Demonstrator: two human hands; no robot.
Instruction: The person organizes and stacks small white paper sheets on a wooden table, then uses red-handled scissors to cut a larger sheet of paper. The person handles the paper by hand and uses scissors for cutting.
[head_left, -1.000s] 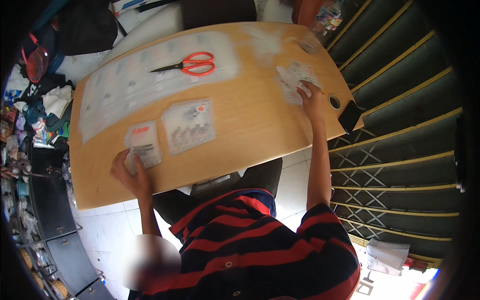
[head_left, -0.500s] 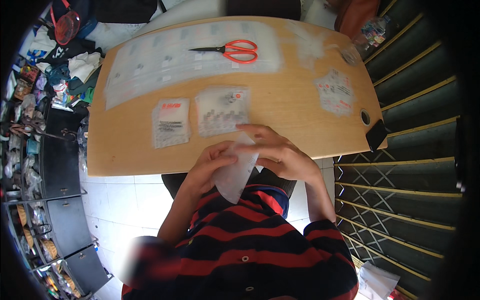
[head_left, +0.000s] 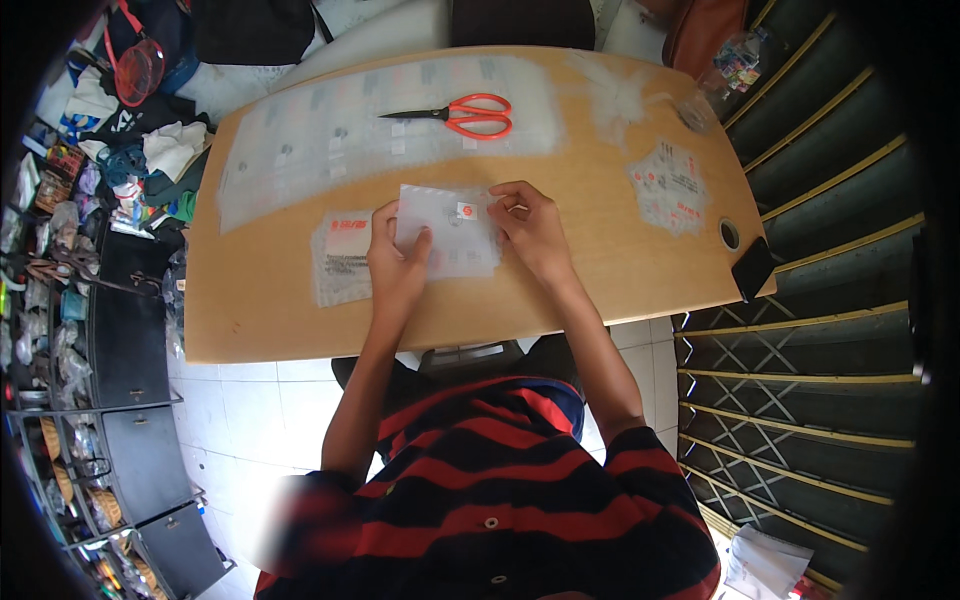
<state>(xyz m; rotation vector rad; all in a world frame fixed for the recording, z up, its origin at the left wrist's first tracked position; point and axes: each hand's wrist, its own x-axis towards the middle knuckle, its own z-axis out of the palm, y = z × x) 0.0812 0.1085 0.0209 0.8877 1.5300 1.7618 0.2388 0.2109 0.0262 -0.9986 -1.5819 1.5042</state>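
Observation:
A translucent plastic bag (head_left: 450, 245) with a small white and red label lies over the right-hand stack of printed bags on the table, mostly covering it. My left hand (head_left: 397, 258) grips its left edge, thumb on top and fingers behind. At the upper right edge, my right hand (head_left: 532, 228) has its fingers curled in a pinch on the bag. Just left of my left hand sits another stack of clear printed bags (head_left: 345, 262), partly covered by that hand.
Long plastic sheets (head_left: 300, 150) cover the back left of the wooden table (head_left: 600, 260), with red-handled scissors (head_left: 478, 116) on them. Loose printed bags (head_left: 668, 190), a tape roll (head_left: 730, 233) and a dark phone (head_left: 753, 270) lie to the right. Cluttered shelves (head_left: 130, 320) stand left.
Both hands have moved forward from near my body to the table, bringing the bag over the right stack. The bag was tilted and folded; now it is spread flat.

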